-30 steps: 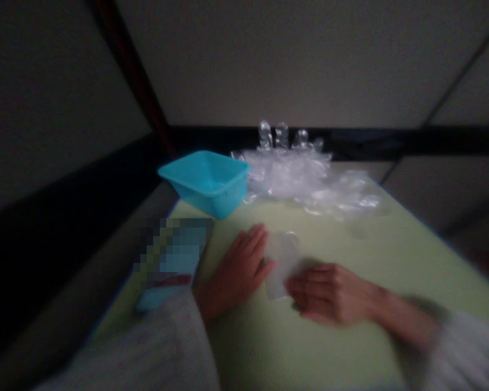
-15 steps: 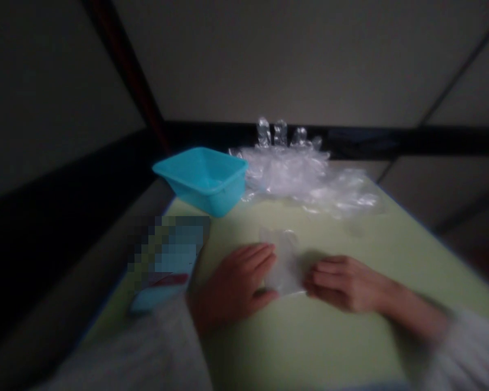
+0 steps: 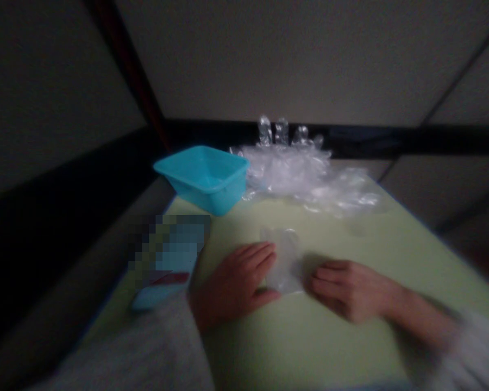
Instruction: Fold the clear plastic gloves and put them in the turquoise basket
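A clear plastic glove [image 3: 287, 263] lies flat on the yellow-green table [image 3: 301, 342], between my two hands. My left hand [image 3: 242, 279] rests with its fingertips on the glove's left edge, thumb apart from the fingers. Just off the glove's right edge is my right hand [image 3: 350, 290], its fingers curled together and pointing left; whether anything is between those fingertips is hidden. Behind, a heap of clear plastic gloves [image 3: 289, 168] spreads over the far end of the table, with some glove fingers sticking up.
A blue plastic basin [image 3: 215, 195] stands at the back left, beside the heap. In front of it, at the left table edge, lies a light-blue flat object [image 3: 179, 247], partly pixelated, with a dark red strip. Grey panels rise behind the table.
My right hand has moved slightly right and toward me, away from the glove's edge. My left hand has stayed nearly still on the glove.
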Motion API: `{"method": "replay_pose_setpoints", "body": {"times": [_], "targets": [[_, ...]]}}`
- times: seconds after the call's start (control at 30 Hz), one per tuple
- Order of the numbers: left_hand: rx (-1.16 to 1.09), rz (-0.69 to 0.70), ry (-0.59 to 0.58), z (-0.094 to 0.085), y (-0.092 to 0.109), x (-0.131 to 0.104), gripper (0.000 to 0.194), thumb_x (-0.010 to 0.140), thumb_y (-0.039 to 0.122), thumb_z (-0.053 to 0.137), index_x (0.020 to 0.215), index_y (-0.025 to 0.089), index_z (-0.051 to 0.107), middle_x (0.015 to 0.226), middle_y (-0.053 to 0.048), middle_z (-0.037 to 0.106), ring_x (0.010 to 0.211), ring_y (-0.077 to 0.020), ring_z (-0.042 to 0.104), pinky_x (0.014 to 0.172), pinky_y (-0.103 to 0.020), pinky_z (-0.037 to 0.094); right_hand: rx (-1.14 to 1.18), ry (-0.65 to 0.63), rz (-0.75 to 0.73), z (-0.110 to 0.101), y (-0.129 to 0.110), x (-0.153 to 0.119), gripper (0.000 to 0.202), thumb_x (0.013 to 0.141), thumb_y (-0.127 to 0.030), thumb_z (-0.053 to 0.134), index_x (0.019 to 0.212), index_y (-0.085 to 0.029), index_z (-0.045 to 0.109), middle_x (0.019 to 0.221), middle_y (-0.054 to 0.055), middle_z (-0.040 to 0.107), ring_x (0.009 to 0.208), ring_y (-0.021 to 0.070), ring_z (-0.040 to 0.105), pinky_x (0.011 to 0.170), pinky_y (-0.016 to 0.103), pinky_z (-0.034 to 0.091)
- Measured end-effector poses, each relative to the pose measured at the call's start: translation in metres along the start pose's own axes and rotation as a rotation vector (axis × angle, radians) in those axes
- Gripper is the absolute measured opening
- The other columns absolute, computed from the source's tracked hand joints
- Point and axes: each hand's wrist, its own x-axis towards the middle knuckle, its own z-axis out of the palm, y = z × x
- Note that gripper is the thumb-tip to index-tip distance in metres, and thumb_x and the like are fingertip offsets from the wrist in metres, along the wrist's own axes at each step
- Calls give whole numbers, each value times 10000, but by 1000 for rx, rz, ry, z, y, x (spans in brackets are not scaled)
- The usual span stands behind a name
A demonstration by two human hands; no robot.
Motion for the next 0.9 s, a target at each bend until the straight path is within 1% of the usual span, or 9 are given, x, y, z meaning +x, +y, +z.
{"method": "replay_pose_setpoints", "body": {"times": [0.13,0.3,0.53,0.73,0.8,0.9], "targets": [[-4,1,1,-1,0,0,605,783,447,644,1256,111,471,1349,-153,480,1254,-270,426,1041,-410,345,0,-24,5,0,0,-1,266,911,-93,381,777,-138,606,721,46,582,638,159,497,570,294,403],[-12,-3,-2,-3,2,0,602,783,455,641,1250,114,475,1339,-151,490,1249,-265,429,1039,-411,344,19,-20,21,0,-2,0,260,907,-87,384,775,-136,603,721,49,578,639,161,500,585,296,406],[-20,-6,0,-1,2,0,606,773,441,658,1251,119,471,1350,-146,481,1255,-266,421,1042,-420,337,18,-41,30,2,-2,1,259,903,-89,393,753,-146,597,717,49,582,629,159,507,590,298,416],[-4,-1,-1,0,0,1,603,789,444,638,1265,121,458,1358,-154,472,1256,-270,423,1037,-421,345,35,3,22,3,-2,2,266,916,-102,386,780,-149,609,711,37,606,645,152,540,608,297,453],[1,4,-2,0,0,0,607,790,449,635,1266,117,458,1361,-155,469,1260,-270,418,1040,-421,342,34,35,21,4,-1,1,249,920,-110,391,830,-135,622,783,54,645,710,155,576,640,294,481],[0,-5,-10,0,0,0,614,781,452,646,1257,106,470,1354,-160,476,1256,-273,423,1041,-421,343,41,58,2,7,1,0,217,920,-120,414,914,-110,631,1028,93,666,933,174,602,768,300,515]]}}
